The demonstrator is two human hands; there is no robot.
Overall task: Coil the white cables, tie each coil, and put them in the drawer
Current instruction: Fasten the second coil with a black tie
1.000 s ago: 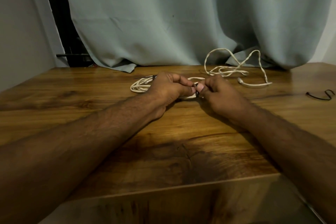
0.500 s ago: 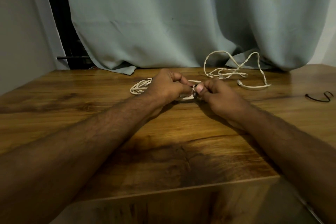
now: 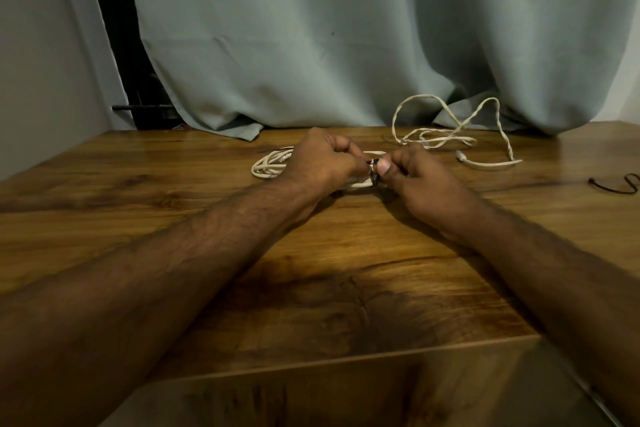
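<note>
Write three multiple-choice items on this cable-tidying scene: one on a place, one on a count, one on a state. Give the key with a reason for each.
1. Where does the spare black tie lie?
A. At the table's far right edge
B. Under the curtain at left
C. On the coiled cable

2. How many white cables show on the table?
A. One
B. Two
C. Four

3. What state is the cable by the curtain in?
A. Coiled and tied
B. Loose and uncoiled
C. Hanging off the table edge

Key:
1 A: the spare black tie lies alone on the table at far right.
2 B: one coiled cable sits at the hands, one loose cable lies behind.
3 B: the loose cable sprawls in open loops, while the left hand and right hand pinch a dark tie at the coil.
</note>
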